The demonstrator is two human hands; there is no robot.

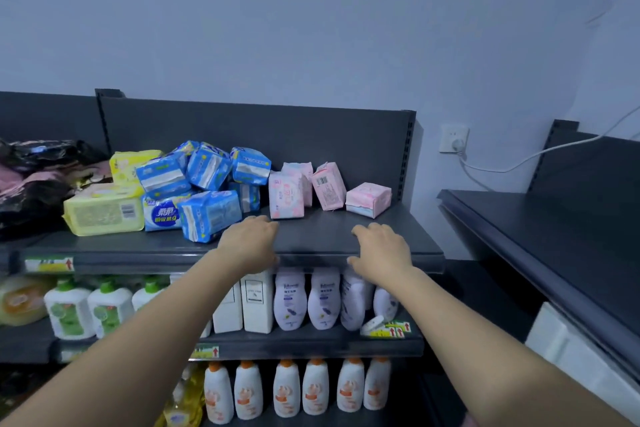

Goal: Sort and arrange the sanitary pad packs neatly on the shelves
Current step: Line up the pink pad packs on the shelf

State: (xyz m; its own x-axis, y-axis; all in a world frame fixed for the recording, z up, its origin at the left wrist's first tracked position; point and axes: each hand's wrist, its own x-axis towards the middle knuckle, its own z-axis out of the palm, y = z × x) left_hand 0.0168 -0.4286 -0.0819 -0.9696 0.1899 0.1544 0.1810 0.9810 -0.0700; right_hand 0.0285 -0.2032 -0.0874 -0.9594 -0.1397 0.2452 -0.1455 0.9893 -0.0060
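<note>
**A:** From the head camera, where are the hands?

**B:** Both rest on the front lip of the top shelf (311,236). The left hand (249,243) is just in front of the blue packs (207,191), and the right hand (381,250) is further right of that heap. The fingers of both are loosely bent on the metal, and neither holds a pack.

**A:** And the stock?

**B:** It is all on that shelf. The blue packs lie in a tumbled heap. I count seven showing, though another could be hidden behind. Two yellow packs (104,210) touch the heap's left side, one flat and one stood up behind it. Four pink packs (328,185) sit just right of the heap: two upright and close together, one leaning, and one flat, furthest off.

**A:** How would you go about it?

**B:** I'd judge the sorting has hardly begun. Start with the heap and lift the top packs first, so the lower ones don't slide off the front. The wrappers look soft, so hold each pack by its ends without squeezing. Stand the packs in rows against the back panel, labels forward and colours kept apart.

**A:** What's below the heap?

**B:** Three green-capped bottles (107,308), two white boxes (258,302) and four pale purple bottles (290,298). Lower down are six orange-capped bottles (286,388). Leave those alone.
</note>
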